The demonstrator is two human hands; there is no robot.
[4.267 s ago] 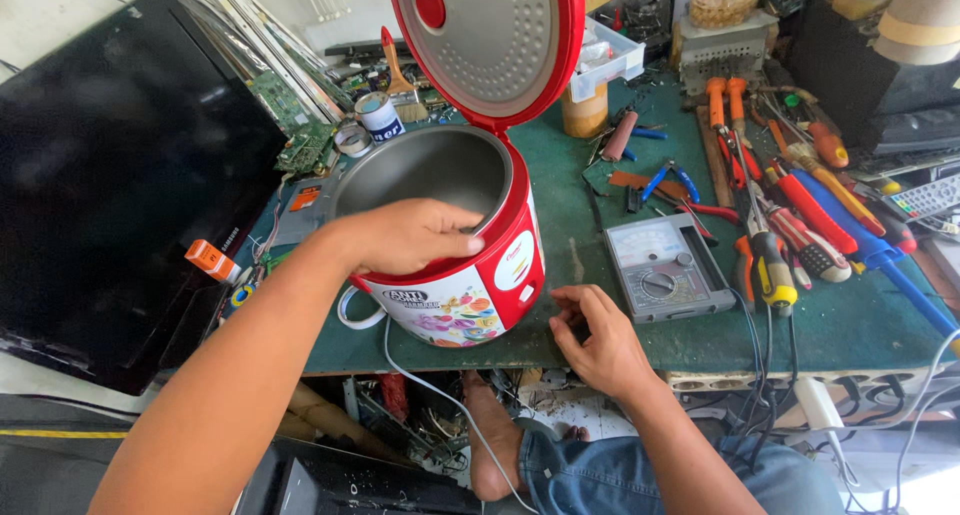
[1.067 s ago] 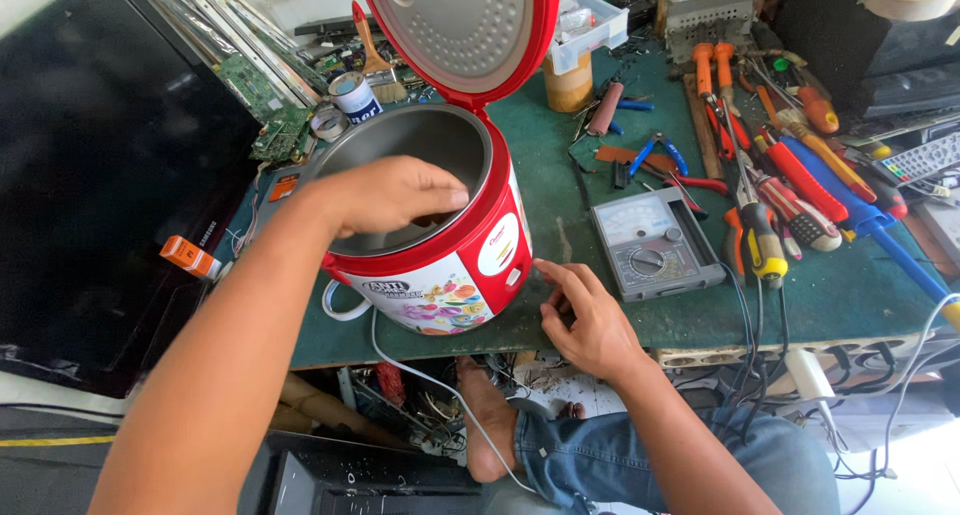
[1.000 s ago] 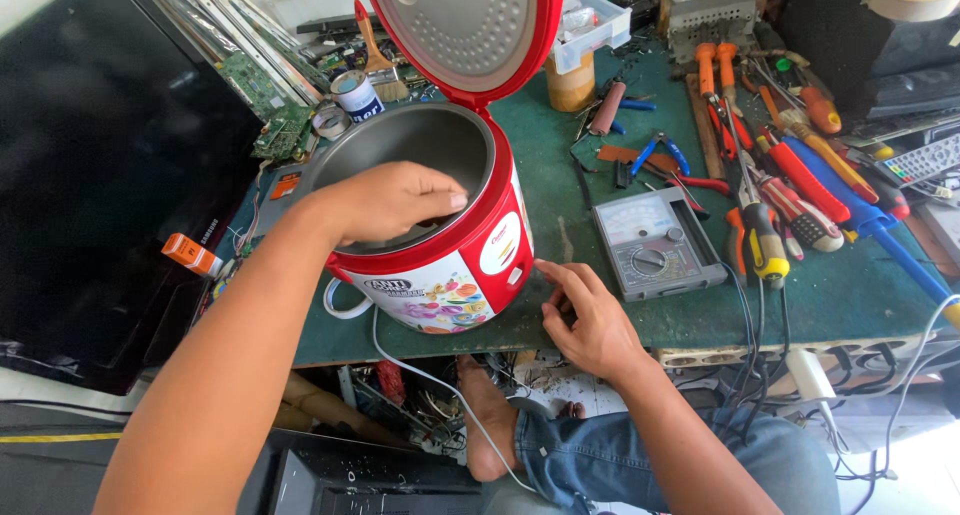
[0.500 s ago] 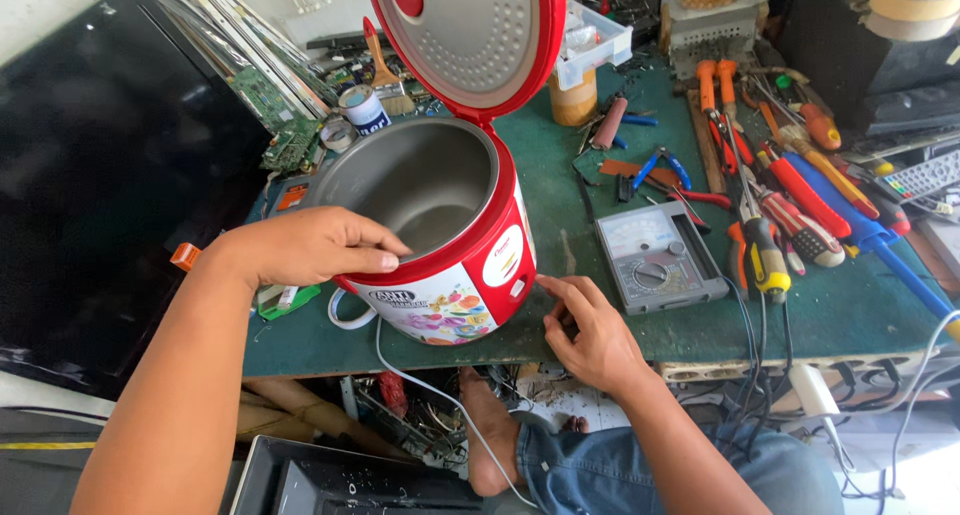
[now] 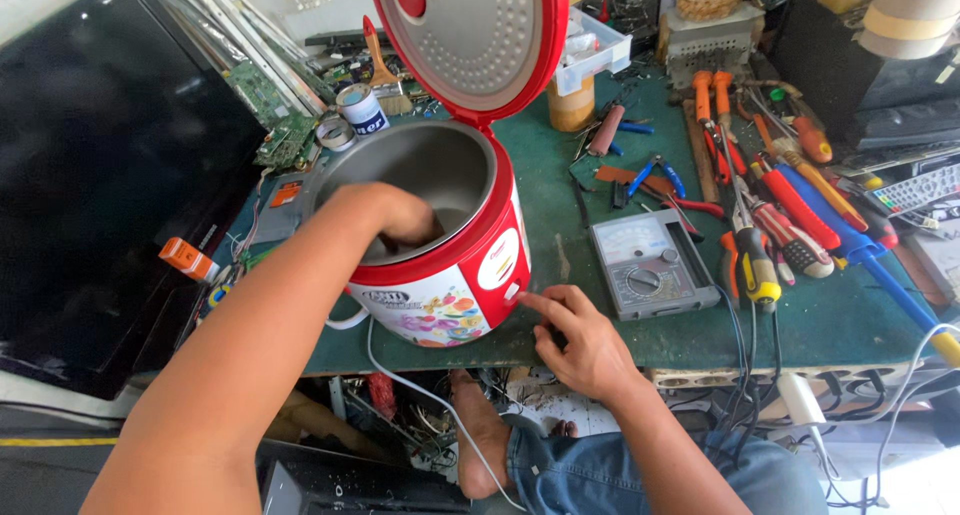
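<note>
While left hand (image 5: 385, 215) reaches inside rice cooker (image 5: 440, 245), grip hidden, unclenched right hand (image 5: 580, 340) fingertips its front; bulky, rigid, slick, 2-hand body hold.

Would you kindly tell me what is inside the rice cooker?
The left hand reaches inside the rice cooker, against its bare grey wall. The hand and near rim hide the bottom.

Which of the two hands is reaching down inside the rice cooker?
The left hand is inside the red rice cooker; the right hand is outside, fingertips at its front wall.
</note>
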